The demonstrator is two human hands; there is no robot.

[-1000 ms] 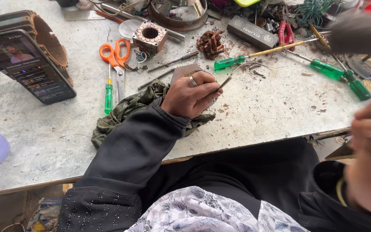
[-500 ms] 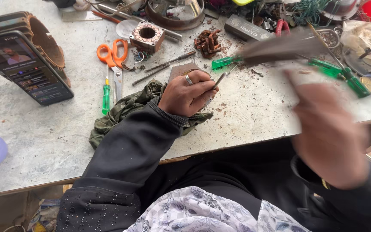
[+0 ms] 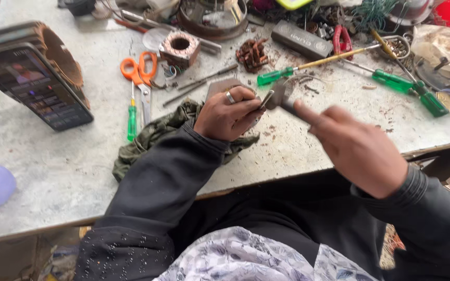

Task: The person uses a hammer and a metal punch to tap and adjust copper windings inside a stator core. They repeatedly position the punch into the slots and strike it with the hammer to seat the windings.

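At the near edge of the littered workbench (image 3: 53, 171), the left hand (image 3: 227, 114) pinches a slim metal rod (image 3: 267, 99) above the green rag (image 3: 157, 135) while the right hand (image 3: 358, 148), closed on a blurred grey tool (image 3: 282, 100), meets it, apparently mid-strike or mid-scrape, so the next move calls for steady aim.

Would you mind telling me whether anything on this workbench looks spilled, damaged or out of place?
Yes: brown rusty crumbs are scattered over the grey tabletop around the left hand. A crumpled green rag lies bunched under that forearm. The phone leans tilted against a ring-shaped part.
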